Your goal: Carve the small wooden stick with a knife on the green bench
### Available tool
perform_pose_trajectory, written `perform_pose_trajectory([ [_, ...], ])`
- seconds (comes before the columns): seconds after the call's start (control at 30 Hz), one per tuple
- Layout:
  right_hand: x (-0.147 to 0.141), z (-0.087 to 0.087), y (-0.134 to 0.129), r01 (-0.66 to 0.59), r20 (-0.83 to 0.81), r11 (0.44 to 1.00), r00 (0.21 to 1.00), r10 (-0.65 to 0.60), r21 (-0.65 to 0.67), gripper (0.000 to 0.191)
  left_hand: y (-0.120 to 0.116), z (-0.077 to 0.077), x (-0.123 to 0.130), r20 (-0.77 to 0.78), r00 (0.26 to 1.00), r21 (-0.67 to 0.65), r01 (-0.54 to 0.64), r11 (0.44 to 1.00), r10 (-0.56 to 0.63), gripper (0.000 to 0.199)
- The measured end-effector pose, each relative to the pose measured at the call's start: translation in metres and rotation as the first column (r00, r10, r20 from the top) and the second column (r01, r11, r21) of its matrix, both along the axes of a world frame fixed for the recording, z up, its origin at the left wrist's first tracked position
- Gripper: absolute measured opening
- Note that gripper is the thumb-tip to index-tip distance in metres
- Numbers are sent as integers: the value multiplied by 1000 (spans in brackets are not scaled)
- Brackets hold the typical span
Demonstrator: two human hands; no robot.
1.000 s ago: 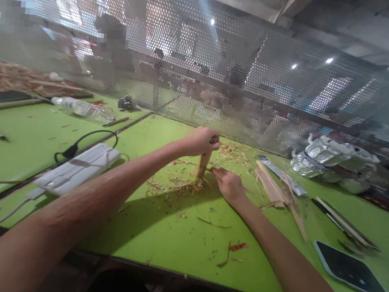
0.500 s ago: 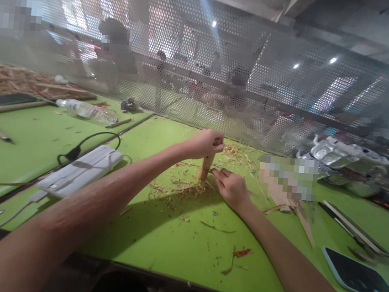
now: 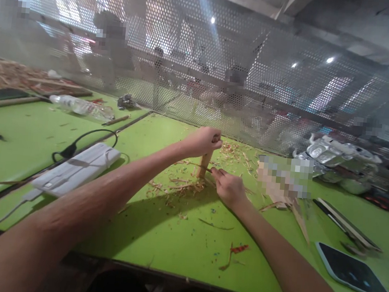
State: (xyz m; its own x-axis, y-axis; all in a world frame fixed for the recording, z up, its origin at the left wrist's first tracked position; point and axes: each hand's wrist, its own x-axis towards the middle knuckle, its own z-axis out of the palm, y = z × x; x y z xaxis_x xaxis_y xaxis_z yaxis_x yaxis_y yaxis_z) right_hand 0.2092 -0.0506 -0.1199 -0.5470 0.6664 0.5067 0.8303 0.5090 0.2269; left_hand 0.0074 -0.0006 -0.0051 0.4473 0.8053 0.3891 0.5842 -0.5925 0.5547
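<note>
Nearest, to the right of and below the right hand (image 3: 229, 188), a phone (image 3: 356, 274) is noted flat on the green table (image 3: 171, 240). A red scrap (image 3: 239, 249) is found just nearer than the same hand. To the left of both hands, beside the left forearm, a white power bank (image 3: 75, 166) is observed.

A wooden piece (image 3: 203, 167) is stood upright below the left hand (image 3: 204, 141), by which its upper end is gripped in a closed fist. By the right hand's fingertips, pinched narrow, a thin dark strip (image 3: 208, 169) is held at the piece's lower part; whether it is a blade cannot be told. Shavings (image 3: 183, 188) are scattered around the foot.

The step in hand is judged to be shaving of the piece; firm bracing and a controlled stroke are judged to be called for.

Beyond the hands, a perforated screen (image 3: 193, 86) is seen.
</note>
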Motion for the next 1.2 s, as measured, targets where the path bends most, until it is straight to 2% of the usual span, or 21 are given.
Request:
perform_pose_trajectory([
  [0.37,-3,6,-6,30,58,992,998,-23,-125,38,0,-2,1,6,1000,13,19,1000,-19,20],
  [0.6,-15,14,-19,193,158,956,974,-160,-222,40,-3,0,0,19,999,-40,27,999,-26,22],
  [0.87,-18,20,-24,244,221,916,959,-179,-317,47,0,-3,-1,20,999,-17,27,999,-27,21],
  [1.07,-9,11,-17,152,103,947,987,-127,-285,40,3,-5,-1,38,998,-3,40,999,-40,21],
  [1.2,-9,12,-13,98,42,982,995,-93,-158,40,1,-3,1,38,999,10,29,1000,-30,22],
])
